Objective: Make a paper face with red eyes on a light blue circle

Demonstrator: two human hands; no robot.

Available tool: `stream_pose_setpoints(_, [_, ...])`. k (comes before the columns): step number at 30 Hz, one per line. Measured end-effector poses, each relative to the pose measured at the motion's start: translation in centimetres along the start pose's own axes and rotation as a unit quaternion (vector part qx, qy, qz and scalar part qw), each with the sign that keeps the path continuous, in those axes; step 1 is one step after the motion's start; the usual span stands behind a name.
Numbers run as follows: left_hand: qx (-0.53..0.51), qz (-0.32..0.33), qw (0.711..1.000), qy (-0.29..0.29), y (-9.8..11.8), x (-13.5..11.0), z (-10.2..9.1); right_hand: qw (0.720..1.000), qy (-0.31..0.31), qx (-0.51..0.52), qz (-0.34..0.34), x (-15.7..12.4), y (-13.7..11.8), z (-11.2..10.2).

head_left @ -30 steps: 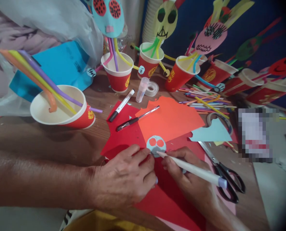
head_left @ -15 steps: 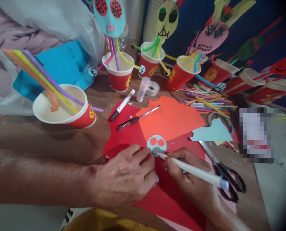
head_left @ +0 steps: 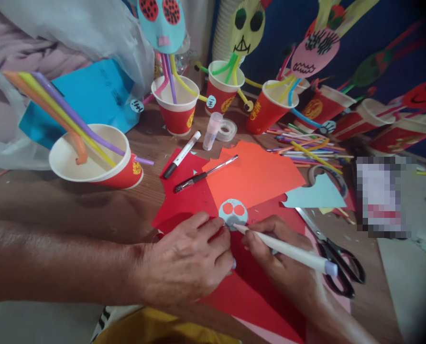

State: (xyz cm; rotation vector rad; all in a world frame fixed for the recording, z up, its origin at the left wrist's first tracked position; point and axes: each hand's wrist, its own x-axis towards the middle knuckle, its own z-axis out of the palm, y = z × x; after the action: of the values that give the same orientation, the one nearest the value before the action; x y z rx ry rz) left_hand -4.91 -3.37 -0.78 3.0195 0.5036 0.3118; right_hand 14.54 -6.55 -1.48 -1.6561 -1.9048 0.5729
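Note:
A small light-blue paper face [head_left: 233, 212] with two red round eyes lies on red paper [head_left: 184, 203]. My left hand [head_left: 187, 260] rests on the red paper, its fingertips pressing the left edge of the face. My right hand [head_left: 280, 267] is closed on a white marker [head_left: 288, 251], whose tip touches the lower part of the face.
An orange sheet [head_left: 256, 174], a black pen [head_left: 205, 174] and a capped marker [head_left: 181, 154] lie beyond. Scissors [head_left: 333, 253] lie right of my right hand. A red cup with straws [head_left: 94, 160] stands left. Several straw-figure cups [head_left: 177, 112] and loose straws [head_left: 306, 148] line the back.
The marker tip has shifted slightly on the paper face. Both hands stay in place.

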Motion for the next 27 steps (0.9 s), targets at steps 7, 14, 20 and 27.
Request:
stream_pose_setpoints(7, [-0.006,0.000,1.000,-0.004,0.00,-0.05,-0.10,1.000,-0.009,-0.012,-0.004,-0.29,0.24,-0.08])
stream_pose_setpoints(14, [-0.006,-0.002,1.000,0.000,0.07,-0.08,0.14,1.000,-0.022,-0.002,-0.009,-0.23,0.20,-0.16])
stream_pose_setpoints(20, [0.002,0.001,1.000,-0.009,0.06,-0.06,-0.01,1.000,-0.013,-0.002,-0.016,-0.29,0.30,-0.03])
stream_pose_setpoints(27, [0.005,-0.006,1.000,0.005,0.20,-0.04,0.11,1.000,-0.008,-0.012,-0.006,-0.36,0.24,-0.03])
